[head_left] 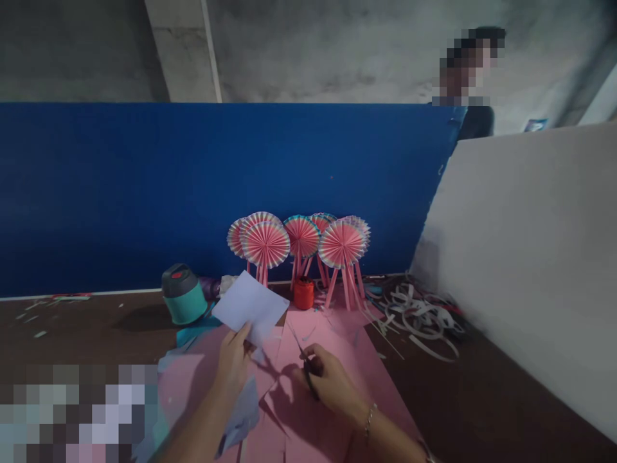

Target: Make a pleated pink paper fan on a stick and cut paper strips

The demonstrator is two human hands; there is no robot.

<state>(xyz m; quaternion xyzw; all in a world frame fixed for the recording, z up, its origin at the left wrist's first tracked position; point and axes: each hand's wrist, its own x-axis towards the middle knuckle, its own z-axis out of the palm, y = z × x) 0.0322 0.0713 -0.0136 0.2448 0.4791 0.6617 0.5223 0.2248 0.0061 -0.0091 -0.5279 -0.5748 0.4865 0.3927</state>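
Note:
My left hand (234,355) pinches the lower corner of a pale lavender square of paper (250,305), held up above the work surface. In my right hand (330,376) is a pair of dark-handled scissors (308,368), fingers in the handles and blades pointing up and away from me. The blades are apart from the paper. Below both hands lie large pink paper sheets (332,424), with a crumpled bluish piece (245,411) under my left forearm.
Several pink pleated paper rosettes (266,244) on strip legs stand against the blue partition (193,180). Before them is a red container (303,294). A teal jar with dark lid (186,299) stands left; curled paper strips (424,315) lie right. A person (475,122) is behind the partition.

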